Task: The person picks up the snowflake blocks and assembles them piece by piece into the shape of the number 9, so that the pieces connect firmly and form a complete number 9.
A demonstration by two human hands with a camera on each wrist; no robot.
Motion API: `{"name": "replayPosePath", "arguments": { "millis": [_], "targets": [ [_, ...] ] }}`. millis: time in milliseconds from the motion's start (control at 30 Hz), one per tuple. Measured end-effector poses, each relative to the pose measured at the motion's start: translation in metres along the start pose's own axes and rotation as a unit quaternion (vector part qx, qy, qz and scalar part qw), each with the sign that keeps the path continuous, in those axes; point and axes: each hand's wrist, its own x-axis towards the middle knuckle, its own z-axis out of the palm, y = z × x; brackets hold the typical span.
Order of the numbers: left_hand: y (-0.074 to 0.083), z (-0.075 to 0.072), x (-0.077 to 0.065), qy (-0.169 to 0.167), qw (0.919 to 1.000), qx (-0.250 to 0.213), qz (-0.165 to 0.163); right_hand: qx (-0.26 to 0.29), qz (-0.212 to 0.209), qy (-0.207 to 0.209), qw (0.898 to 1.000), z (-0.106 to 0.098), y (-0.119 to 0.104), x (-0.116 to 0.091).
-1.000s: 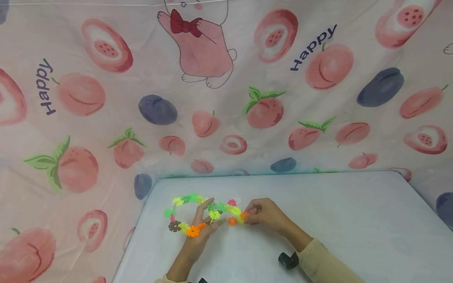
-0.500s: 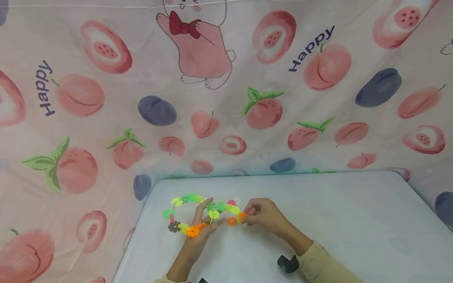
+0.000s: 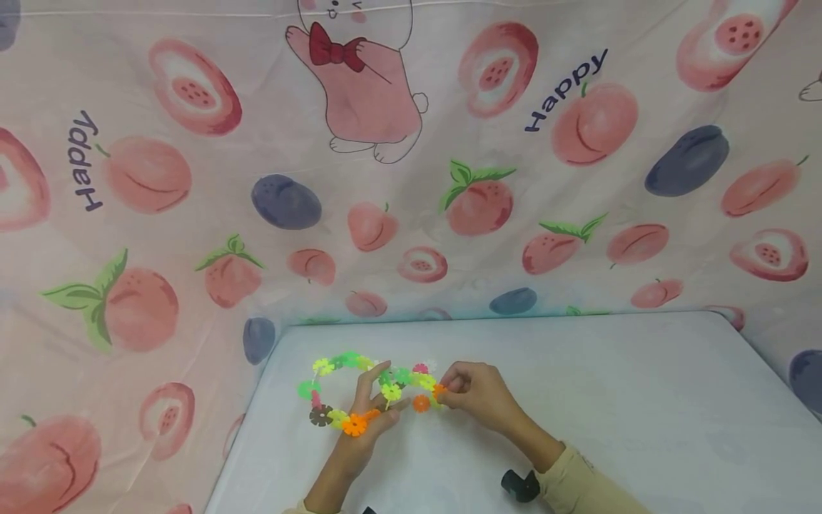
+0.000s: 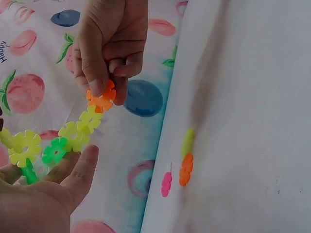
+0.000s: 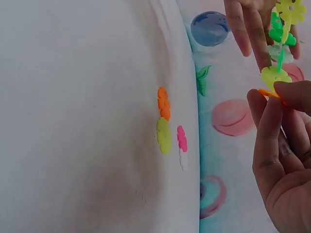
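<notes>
A chain of flower-shaped plastic snap pieces [image 3: 349, 359], mostly yellow and green, hangs in a loop around my left hand [image 3: 366, 421]. Its lower side has brown and orange pieces. My left fingers look straight and spread, with the chain lying across them in the left wrist view. Thumb and fingertips of my right hand [image 3: 484, 392] pinch an orange flower piece [image 4: 102, 97] at the chain's free end, against a yellow piece [image 4: 90, 119]. Whether the orange piece is locked into it is too small to tell. The right fingers partly cover it in the right wrist view.
Loose flower pieces lie on the white table [image 3: 642, 400]: orange [image 5: 164, 103] beside yellow-green [image 5: 164, 136], and pink [image 5: 181, 138] beside white [image 5: 183, 159]. A black device [image 3: 520, 485] sits at the right wrist. A fruit-printed cloth [image 3: 398, 178] hangs behind the table.
The left loop has dipped slightly down and to the right. The right hand, still pinching the orange piece, has shifted a little to the left.
</notes>
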Motion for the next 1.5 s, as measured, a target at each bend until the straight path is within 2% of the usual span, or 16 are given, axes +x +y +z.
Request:
{"name": "replayPosePath", "arguments": {
  "millis": [133,233,300,400,533,700,833,1000,1500],
  "targets": [
    [0.001,-0.003,0.0,0.001,0.9999,-0.013,-0.001,0.025,-0.004,-0.018,1.0,0.0,0.003,-0.001],
    [0.002,-0.007,0.0,-0.013,0.9984,-0.055,0.003,0.055,-0.004,-0.031,0.998,-0.001,0.004,-0.001],
    [0.0,-0.009,0.0,-0.031,0.9948,-0.096,0.013,0.067,-0.009,-0.039,0.997,-0.002,0.004,-0.001],
    [-0.002,-0.012,0.002,-0.061,0.9842,-0.162,0.036,0.054,-0.018,-0.049,0.997,-0.004,0.003,-0.002],
    [-0.003,-0.012,0.004,-0.078,0.9742,-0.206,0.046,0.029,-0.043,-0.076,0.996,-0.006,0.005,-0.003],
    [0.001,-0.011,0.003,-0.08,0.9736,-0.212,0.028,-0.004,-0.092,-0.093,0.991,-0.007,0.006,-0.004],
    [0.004,-0.011,0.002,-0.078,0.974,-0.212,0.018,-0.029,-0.127,-0.079,0.988,-0.008,0.005,-0.006],
    [0.005,-0.01,0.001,-0.078,0.9701,-0.23,0.008,-0.041,-0.159,-0.059,0.985,-0.008,0.005,-0.009],
    [0.007,-0.004,0.001,-0.086,0.9659,-0.244,0.007,-0.026,-0.186,-0.037,0.982,-0.01,0.006,-0.011]
  ]
}}
